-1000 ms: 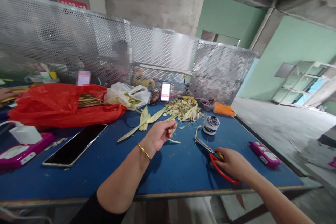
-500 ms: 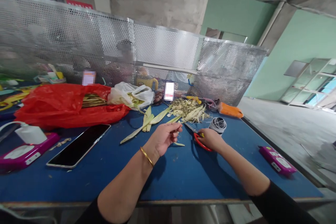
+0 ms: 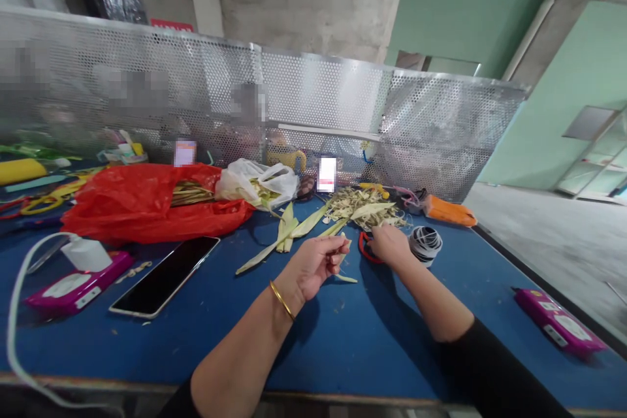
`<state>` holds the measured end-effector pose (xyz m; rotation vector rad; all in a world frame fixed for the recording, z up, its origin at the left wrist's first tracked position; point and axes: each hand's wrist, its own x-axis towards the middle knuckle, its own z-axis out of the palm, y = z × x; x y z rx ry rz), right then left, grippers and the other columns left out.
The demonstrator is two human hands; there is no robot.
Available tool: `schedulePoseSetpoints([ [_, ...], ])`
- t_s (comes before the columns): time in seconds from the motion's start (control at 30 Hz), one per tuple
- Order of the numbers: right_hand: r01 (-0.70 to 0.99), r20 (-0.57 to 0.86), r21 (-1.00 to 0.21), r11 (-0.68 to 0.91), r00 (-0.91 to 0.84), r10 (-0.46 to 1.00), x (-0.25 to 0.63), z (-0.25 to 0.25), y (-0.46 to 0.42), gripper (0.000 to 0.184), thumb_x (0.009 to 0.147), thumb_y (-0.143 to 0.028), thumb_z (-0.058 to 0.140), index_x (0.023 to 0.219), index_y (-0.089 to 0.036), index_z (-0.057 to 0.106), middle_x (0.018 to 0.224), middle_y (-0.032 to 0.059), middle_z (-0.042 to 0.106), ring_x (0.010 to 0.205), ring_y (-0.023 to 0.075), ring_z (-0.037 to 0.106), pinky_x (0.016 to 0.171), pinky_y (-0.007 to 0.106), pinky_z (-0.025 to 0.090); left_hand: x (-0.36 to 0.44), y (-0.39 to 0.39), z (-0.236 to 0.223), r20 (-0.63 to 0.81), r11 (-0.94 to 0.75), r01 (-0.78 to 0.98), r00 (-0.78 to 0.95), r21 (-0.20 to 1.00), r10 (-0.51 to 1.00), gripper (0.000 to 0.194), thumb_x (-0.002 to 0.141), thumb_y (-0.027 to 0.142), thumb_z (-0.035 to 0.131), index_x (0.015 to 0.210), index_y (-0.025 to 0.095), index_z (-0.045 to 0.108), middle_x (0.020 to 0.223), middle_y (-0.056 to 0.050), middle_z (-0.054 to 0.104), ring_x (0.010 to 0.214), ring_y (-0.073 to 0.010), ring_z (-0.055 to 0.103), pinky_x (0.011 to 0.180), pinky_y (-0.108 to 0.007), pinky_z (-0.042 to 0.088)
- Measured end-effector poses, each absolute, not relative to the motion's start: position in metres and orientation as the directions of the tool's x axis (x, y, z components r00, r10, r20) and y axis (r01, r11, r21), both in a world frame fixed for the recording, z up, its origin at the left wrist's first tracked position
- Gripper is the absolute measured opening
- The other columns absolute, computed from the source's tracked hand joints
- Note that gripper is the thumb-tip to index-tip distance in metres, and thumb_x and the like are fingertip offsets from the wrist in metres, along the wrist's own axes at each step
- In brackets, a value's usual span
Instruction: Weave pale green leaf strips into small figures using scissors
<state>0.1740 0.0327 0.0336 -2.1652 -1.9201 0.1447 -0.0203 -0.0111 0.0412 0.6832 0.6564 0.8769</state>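
My left hand (image 3: pixel 316 263), with a gold bangle on its wrist, hovers over the blue table (image 3: pixel 343 333) and pinches a thin pale leaf strip (image 3: pixel 343 245). My right hand (image 3: pixel 389 245) reaches forward and is closed on red-handled scissors (image 3: pixel 365 247), whose blades point into a heap of pale leaf trimmings (image 3: pixel 360 204). Several long green leaf strips (image 3: pixel 287 235) lie just left of the heap. A spool of dark and white thread (image 3: pixel 424 243) stands right beside my right hand.
A red plastic bag (image 3: pixel 147 206) and a white bag (image 3: pixel 259 184) with stalks lie at the back left. A phone (image 3: pixel 164 275), a magenta box with charger (image 3: pixel 73 281), another magenta box (image 3: pixel 558 326) and an orange cutter (image 3: pixel 448 212) rest on the table. A perforated metal screen (image 3: pixel 318 104) backs it.
My right hand has picked the scissors up from the near right of the table and carried them forward to the trimmings heap. The left hand has kept its pinch on the strip.
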Motion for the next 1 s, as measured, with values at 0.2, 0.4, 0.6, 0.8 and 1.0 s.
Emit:
schedulePoseSetpoints([
  [0.2, 0.575, 0.068, -0.797, 0.184, -0.218, 0.974, 0.158, 0.041, -0.012, 0.036, 0.092, -0.037, 0.045, 0.118, -0.016, 0.061, 0.090, 0.0065, 0.070, 0.071, 0.0151, 0.067, 0.062, 0.025, 0.052, -0.018, -0.012, 0.037, -0.202, 0.435, -0.391, 0.511, 0.811, 0.836, 0.008, 0.081, 0.016, 0.062, 0.077, 0.009, 0.064, 0.069, -0.001, 0.055, 0.046, -0.0019, 0.041, 0.041, -0.015, 0.033],
  [0.4, 0.131, -0.011, -0.990, 0.043, -0.386, 0.922, 0.156, 0.024, -0.022, 0.030, 0.070, -0.043, 0.073, 0.078, -0.015, 0.063, 0.064, -0.0018, 0.064, 0.053, 0.0097, 0.059, 0.054, 0.022, 0.049, -0.015, -0.011, 0.030, -0.192, 0.409, -0.324, 0.534, 0.853, 0.824, 0.013, 0.074, 0.020, 0.070, 0.071, 0.009, 0.064, 0.064, 0.001, 0.053, 0.045, -0.0022, 0.040, 0.042, -0.016, 0.033],
  [0.6, 0.553, -0.022, -0.818, 0.158, -0.305, 0.952, 0.176, 0.039, -0.019, 0.020, 0.081, -0.033, 0.057, 0.071, -0.017, 0.064, 0.059, -0.0015, 0.063, 0.050, 0.0103, 0.058, 0.051, 0.021, 0.046, -0.017, -0.008, 0.032, -0.252, 0.388, -0.259, 0.435, 0.885, 0.865, 0.017, 0.070, 0.025, 0.074, 0.076, 0.011, 0.068, 0.066, 0.000, 0.057, 0.047, -0.0025, 0.042, 0.042, -0.016, 0.031],
  [0.8, 0.963, -0.127, -0.227, 0.147, -0.179, 0.976, 0.201, 0.044, -0.019, 0.016, 0.064, -0.006, 0.064, 0.056, -0.019, 0.069, 0.064, 0.0064, 0.069, 0.071, 0.0224, 0.067, 0.066, 0.029, 0.047, -0.021, -0.004, 0.034, -0.091, 0.118, -0.106, 0.229, 0.987, 0.969, 0.019, 0.069, 0.031, 0.074, 0.073, 0.013, 0.069, 0.075, -0.006, 0.067, 0.057, -0.0083, 0.053, 0.046, -0.017, 0.037],
  [1.0, 0.980, 0.201, -0.142, 0.136, -0.106, 0.974, 0.201, 0.051, -0.022, 0.019, 0.084, -0.022, 0.057, 0.090, -0.018, 0.075, 0.106, 0.0156, 0.069, 0.103, 0.0285, 0.059, 0.089, 0.039, 0.041, -0.012, -0.010, 0.036, -0.006, -0.005, 0.044, 0.241, 0.999, 0.971, 0.015, 0.068, 0.026, 0.073, 0.069, 0.012, 0.071, 0.069, -0.007, 0.068, 0.053, -0.0090, 0.052, 0.043, -0.018, 0.035],
])
